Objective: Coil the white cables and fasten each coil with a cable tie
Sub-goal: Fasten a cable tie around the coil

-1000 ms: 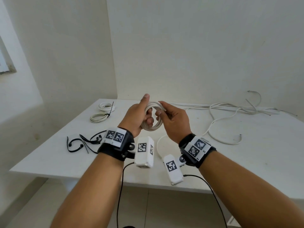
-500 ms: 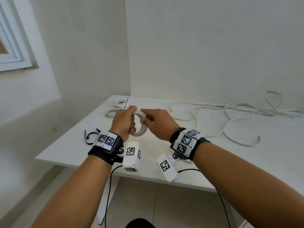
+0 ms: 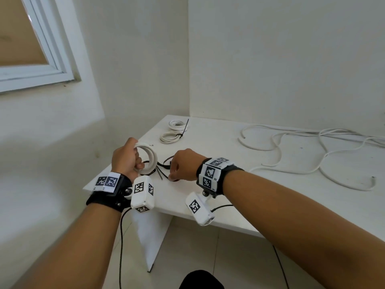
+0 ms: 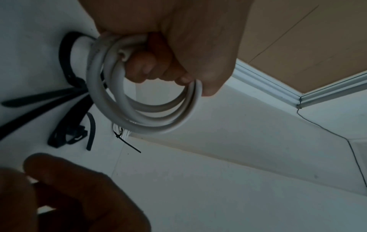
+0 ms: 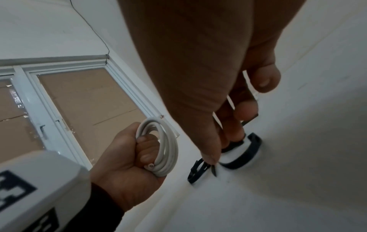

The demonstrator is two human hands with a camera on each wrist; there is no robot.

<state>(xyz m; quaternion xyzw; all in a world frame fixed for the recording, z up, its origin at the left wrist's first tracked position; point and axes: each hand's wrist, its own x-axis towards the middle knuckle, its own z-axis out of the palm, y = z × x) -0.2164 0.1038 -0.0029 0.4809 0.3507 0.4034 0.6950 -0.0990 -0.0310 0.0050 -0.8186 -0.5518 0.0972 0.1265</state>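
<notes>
The white coil (image 3: 145,158) was wound and held above the tabletop's (image 3: 270,197) near-left corner, clenched upright in the left hand (image 3: 125,161). Beside the coil, the right hand (image 3: 183,167) reached palm-down, fingertips pinching 1 black cable tie (image 5: 200,170) from the loose pile; next it likely needed lifting and threading around the coil.

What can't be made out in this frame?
- Head view: right hand covers its fingertips; contact with the black cable ties hidden.
- Right wrist view: fingers blurred and dark; grip on a tie unclear.
- Loose white cable: cut off by right edge.
</notes>
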